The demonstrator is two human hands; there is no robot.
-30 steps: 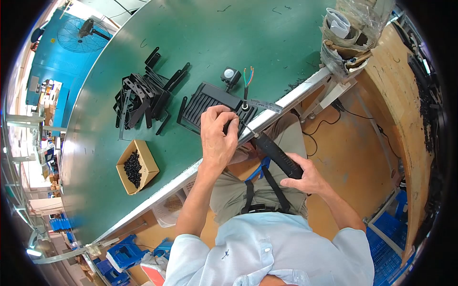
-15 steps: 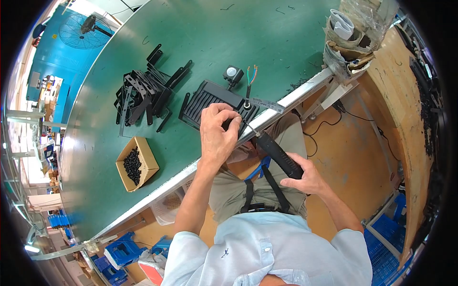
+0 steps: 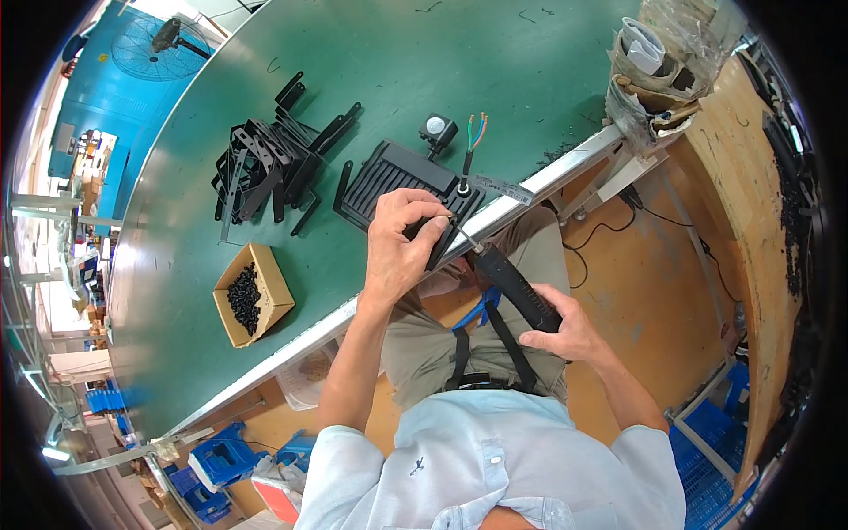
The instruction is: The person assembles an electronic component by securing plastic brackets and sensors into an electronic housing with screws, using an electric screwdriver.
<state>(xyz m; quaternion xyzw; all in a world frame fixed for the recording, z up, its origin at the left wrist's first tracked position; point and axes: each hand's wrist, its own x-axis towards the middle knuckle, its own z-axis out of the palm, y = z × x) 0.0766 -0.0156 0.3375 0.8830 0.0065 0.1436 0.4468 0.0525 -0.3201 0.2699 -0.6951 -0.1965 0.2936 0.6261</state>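
A black floodlight (image 3: 382, 177) with a ribbed back lies near the table's edge, a bracket arm beside it. A motion sensor (image 3: 436, 129) sticks out from its far side, and a short cable (image 3: 468, 166) ends in bare coloured wires. My left hand (image 3: 399, 243) rests at the light's near side, thumb and forefinger pinched together; whatever is between them is too small to name. My right hand (image 3: 565, 325) is wrapped round a black electric screwdriver (image 3: 517, 287). Its bit points up-left to the left fingertips at the light's edge.
Black metal brackets (image 3: 265, 168) lie piled on the green table (image 3: 371, 62). Left of my left arm stands a cardboard box (image 3: 276, 287) holding small black screws. A plastic-wrapped container (image 3: 645, 88) hangs at the table's right corner. A fan (image 3: 163, 44) stands beyond.
My left fingers have shifted very slightly at the light's edge. The screwdriver stays almost where it was, and the whole view has moved a little.
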